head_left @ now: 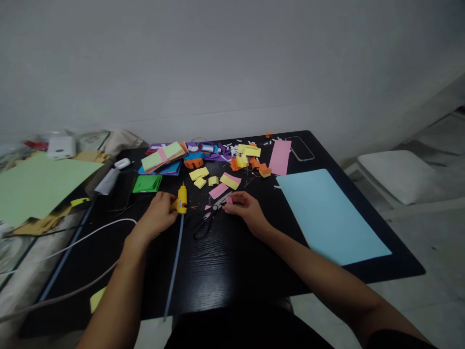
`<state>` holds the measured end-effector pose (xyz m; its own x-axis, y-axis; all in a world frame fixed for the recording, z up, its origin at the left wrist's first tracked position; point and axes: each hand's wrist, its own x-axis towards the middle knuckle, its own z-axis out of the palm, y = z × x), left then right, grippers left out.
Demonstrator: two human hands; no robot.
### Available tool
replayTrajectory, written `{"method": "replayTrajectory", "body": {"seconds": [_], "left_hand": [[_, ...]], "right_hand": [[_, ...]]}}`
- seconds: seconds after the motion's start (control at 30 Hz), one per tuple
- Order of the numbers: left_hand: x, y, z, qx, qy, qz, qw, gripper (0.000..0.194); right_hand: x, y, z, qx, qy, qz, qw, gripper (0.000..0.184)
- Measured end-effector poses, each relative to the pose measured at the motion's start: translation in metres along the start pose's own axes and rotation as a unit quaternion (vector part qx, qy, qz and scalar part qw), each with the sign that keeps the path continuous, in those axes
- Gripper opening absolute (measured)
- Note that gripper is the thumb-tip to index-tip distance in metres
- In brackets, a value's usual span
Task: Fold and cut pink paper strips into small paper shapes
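Observation:
My left hand (160,211) is closed around the handle of a yellow hot glue gun (182,198), whose nozzle points away from me. A long pale glue stick (175,269) trails out of its back toward the table's front edge. Between the thumb and fingers of my right hand (245,208) is a small pink paper piece (228,200). Scissors (209,220) with dark handles lie between my hands, their blades close to my right fingertips. Just beyond are pink paper strips (218,190) and folded yellow paper pieces (199,173).
On the black table (218,271), a light blue sheet (330,218) lies at right, near a pink strip (280,157) and a phone (300,148). Stacked coloured paper (165,157) and green paper (147,183) sit at left. A white cable (98,228) crosses the left side.

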<state>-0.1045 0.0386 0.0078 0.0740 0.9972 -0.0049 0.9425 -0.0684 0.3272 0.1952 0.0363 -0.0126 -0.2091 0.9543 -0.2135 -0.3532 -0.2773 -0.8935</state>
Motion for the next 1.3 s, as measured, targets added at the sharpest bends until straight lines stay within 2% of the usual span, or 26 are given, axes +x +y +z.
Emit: {"method": "replayTrajectory", "body": {"seconds": [0.13, 0.3, 0.43, 0.6, 0.83, 0.97, 1.3], "left_hand": [[-0.001, 0.004, -0.006, -0.036, 0.008, 0.032, 0.999, 0.026], [-0.005, 0.030, -0.017, -0.077, 0.064, 0.091, 0.991, 0.030], [-0.011, 0.050, -0.015, -0.114, 0.088, 0.128, 0.981, 0.029], [-0.015, 0.069, -0.003, -0.134, 0.084, 0.138, 0.978, 0.025], [-0.023, 0.083, 0.005, -0.160, 0.050, 0.206, 0.964, 0.020], [-0.024, 0.085, 0.010, -0.176, 0.030, 0.238, 0.955, 0.015], [-0.019, 0.084, 0.013, -0.147, 0.017, 0.228, 0.962, 0.021]], "right_hand": [[0.000, -0.002, 0.001, 0.019, 0.007, 0.005, 1.000, 0.044], [0.002, -0.002, 0.000, 0.029, 0.005, 0.002, 1.000, 0.043], [0.004, 0.002, -0.002, 0.012, 0.013, -0.015, 1.000, 0.048], [0.008, 0.005, -0.006, 0.000, 0.030, -0.029, 0.999, 0.047], [0.010, 0.001, -0.008, -0.014, 0.044, -0.037, 0.998, 0.037], [0.008, 0.000, -0.006, -0.019, 0.038, -0.035, 0.998, 0.036], [0.008, 0.001, -0.005, -0.020, 0.035, -0.044, 0.998, 0.034]]}}
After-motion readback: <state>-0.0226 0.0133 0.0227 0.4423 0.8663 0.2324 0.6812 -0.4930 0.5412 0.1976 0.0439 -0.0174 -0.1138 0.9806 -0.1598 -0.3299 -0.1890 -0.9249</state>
